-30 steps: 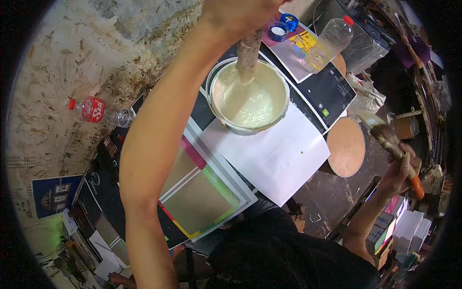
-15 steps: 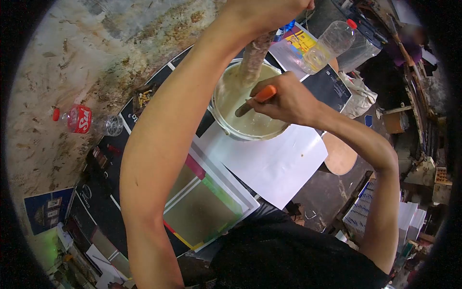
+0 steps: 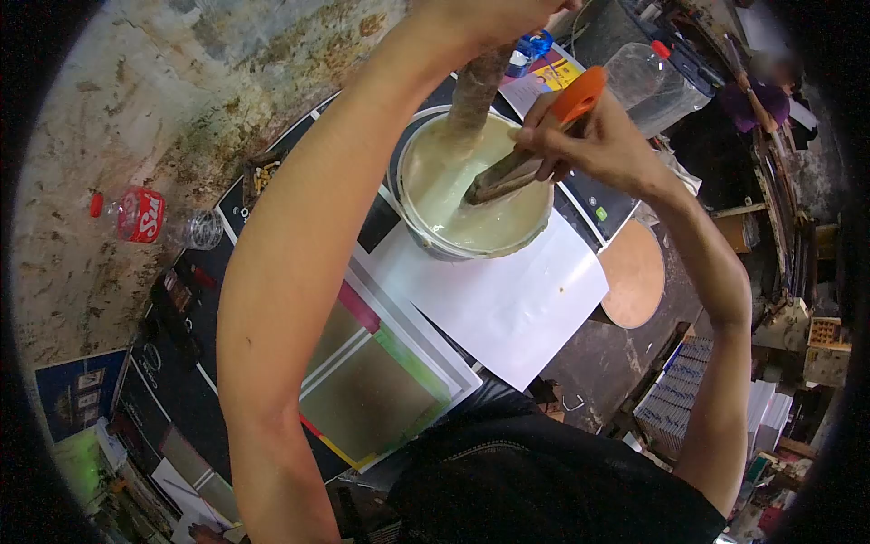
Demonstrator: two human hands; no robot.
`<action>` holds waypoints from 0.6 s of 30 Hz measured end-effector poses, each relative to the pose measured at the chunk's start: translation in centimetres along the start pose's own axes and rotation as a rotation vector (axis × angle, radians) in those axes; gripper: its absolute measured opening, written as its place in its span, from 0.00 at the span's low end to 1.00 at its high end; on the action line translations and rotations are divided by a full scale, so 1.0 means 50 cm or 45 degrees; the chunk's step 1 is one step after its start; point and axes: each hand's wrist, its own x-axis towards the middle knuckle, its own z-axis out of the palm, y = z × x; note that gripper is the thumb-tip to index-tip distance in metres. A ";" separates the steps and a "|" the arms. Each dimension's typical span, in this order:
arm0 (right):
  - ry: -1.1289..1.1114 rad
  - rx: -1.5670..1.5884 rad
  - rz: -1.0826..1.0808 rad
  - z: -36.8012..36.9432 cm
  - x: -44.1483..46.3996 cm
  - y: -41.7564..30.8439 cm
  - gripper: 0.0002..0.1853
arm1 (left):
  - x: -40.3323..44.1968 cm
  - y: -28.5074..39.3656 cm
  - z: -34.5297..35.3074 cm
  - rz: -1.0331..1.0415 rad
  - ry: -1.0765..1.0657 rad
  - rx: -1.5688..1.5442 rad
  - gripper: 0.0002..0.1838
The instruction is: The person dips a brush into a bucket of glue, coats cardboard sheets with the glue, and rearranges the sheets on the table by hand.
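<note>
A white bucket of creamy white liquid stands on the dark table. My left hand, at the top edge of the view, is wrapped round the upper end of a thick coated stick, whose lower end is in the liquid. Over the bucket's right side, my right hand grips a paintbrush by its orange handle. The brush tilts down to the left, with its bristle end at the liquid. White paper sheets lie beneath and in front of the bucket.
A red-capped bottle lies at the left, near the stained wall. Another clear bottle is at the upper right, by a blue object. A round wooden stool top and book stacks are at the right. A blurred person appears at the upper right.
Since the first frame, my right hand has brought the brush from the far right to the bucket. In the last half second the brush handle has swung up and right. My left hand has shifted slightly right.
</note>
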 end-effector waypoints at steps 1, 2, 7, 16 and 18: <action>0.017 0.013 0.006 -0.013 -0.010 -0.020 0.18 | 0.003 -0.002 -0.001 -0.022 0.008 0.017 0.21; 0.042 0.004 -0.015 -0.023 -0.015 -0.032 0.18 | 0.008 -0.004 0.001 -0.034 0.012 -0.003 0.22; 0.099 -0.154 -0.068 -0.039 -0.017 -0.038 0.24 | 0.011 0.008 0.009 -0.158 0.005 -0.021 0.25; 0.030 -0.288 -0.082 0.005 -0.009 -0.075 0.26 | -0.019 0.044 -0.020 -0.101 -0.048 0.092 0.24; 0.042 -0.262 -0.040 0.005 -0.013 -0.072 0.26 | -0.029 0.060 -0.034 -0.217 -0.092 0.078 0.23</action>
